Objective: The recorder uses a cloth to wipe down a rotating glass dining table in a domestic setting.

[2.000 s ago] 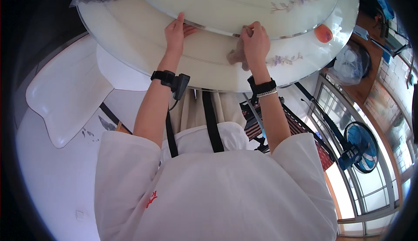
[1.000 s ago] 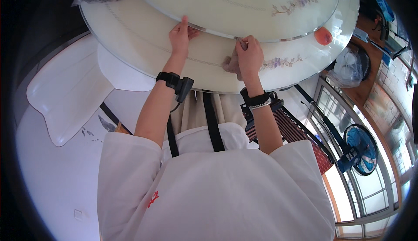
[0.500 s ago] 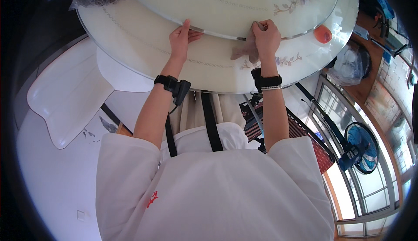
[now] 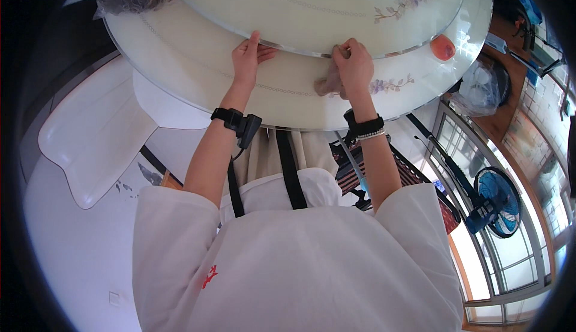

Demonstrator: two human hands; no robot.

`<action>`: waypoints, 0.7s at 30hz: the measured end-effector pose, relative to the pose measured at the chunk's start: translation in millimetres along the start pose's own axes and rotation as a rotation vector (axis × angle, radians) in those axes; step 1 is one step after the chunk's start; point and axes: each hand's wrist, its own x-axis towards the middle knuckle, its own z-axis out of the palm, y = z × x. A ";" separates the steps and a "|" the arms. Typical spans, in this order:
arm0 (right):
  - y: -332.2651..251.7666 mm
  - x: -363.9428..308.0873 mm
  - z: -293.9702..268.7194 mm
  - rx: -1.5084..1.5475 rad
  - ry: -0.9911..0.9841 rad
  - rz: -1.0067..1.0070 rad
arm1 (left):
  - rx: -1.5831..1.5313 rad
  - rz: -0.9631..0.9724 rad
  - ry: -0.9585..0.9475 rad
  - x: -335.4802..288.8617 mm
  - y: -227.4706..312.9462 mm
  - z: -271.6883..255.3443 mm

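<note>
The grey-brown cloth [image 4: 329, 84] is bunching in the closed grip of the right hand [image 4: 356, 66] at the turntable's [image 4: 306, 17] rim, sitting farther left than a moment ago and so reaching rim nearer the left hand [image 4: 245, 63]. That grip is pinching the rim; right of both, an orange thing [image 4: 443, 48] is resting on the desk [image 4: 285, 108].

Grey-brown cloth [image 4: 329, 84], cream flower-patterned turntable [image 4: 312, 23], blue-bladed fan [image 4: 498, 202]
</note>
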 end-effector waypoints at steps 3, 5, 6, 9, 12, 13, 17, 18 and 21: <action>11.2 20.8 -2.5 0.003 0.067 -0.019 | 0.007 0.018 -0.011 -1.2 1.1 3.0; 12.5 33.9 -6.4 -0.010 0.107 -0.036 | -0.002 0.004 0.001 0.2 0.7 3.2; 13.5 41.2 -9.4 -0.005 0.106 -0.022 | -0.002 0.004 0.000 1.2 1.4 2.7; 10.2 39.4 -10.9 -0.062 0.123 -0.030 | -0.003 0.002 0.006 1.6 0.1 -0.2; 2.3 12.7 0.8 -0.153 0.125 -0.051 | -0.012 0.035 0.013 2.1 1.9 0.0; -0.1 0.7 5.8 -0.184 0.103 -0.050 | -0.013 0.029 0.034 2.1 1.6 0.5; -3.4 -18.8 10.3 -0.112 0.079 -0.081 | -0.022 -0.002 0.025 1.9 1.4 -2.8; -2.5 -14.6 7.7 -0.106 0.048 -0.050 | -0.022 -0.002 0.026 2.6 1.0 -2.7; -2.6 1.9 1.0 -0.101 0.039 -0.031 | -0.041 0.027 0.032 -2.1 -1.4 0.7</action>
